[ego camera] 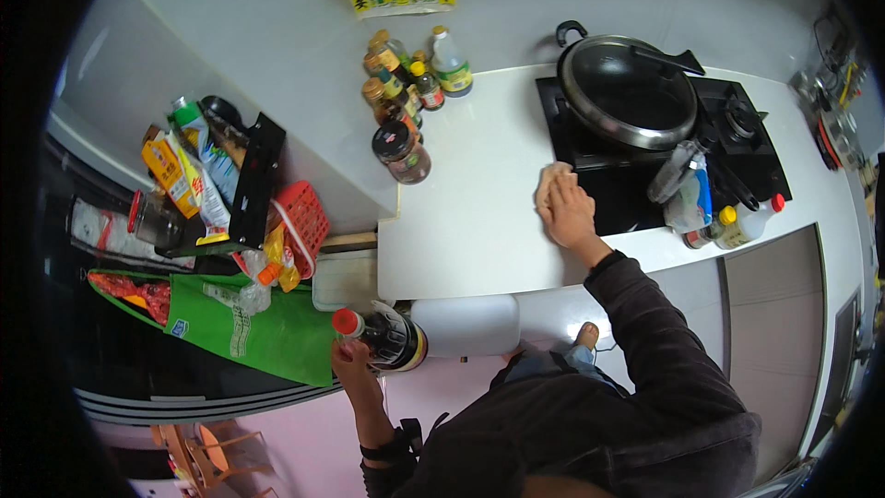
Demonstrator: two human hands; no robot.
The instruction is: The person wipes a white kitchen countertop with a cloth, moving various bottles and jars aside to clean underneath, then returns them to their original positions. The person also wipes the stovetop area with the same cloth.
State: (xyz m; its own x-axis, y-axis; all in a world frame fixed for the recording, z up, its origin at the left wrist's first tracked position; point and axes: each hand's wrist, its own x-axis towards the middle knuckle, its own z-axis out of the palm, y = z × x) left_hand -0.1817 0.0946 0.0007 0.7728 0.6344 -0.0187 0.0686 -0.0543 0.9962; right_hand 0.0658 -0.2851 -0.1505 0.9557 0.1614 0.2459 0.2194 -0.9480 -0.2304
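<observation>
My left hand (352, 354) grips the neck of a large bottle of dark liquid (390, 342) with a red cap, held off the counter's left front side. My right hand (568, 211) presses a light beige cloth (551, 183) flat on the white countertop (470, 221), at the left edge of the black gas stove (615, 200). On the stove sits a wok with a glass lid (629, 93). Bottles and jars stand in a group at the counter's back left, among them a dark-lidded glass jar (402, 155).
Bottles and a plastic packet (691, 200) crowd the stove's front edge. At left are a black rack (252, 183) with packets, a red plastic basket (304, 221) and a green bag (263, 332). A white bin-like container (464, 325) stands below the counter edge.
</observation>
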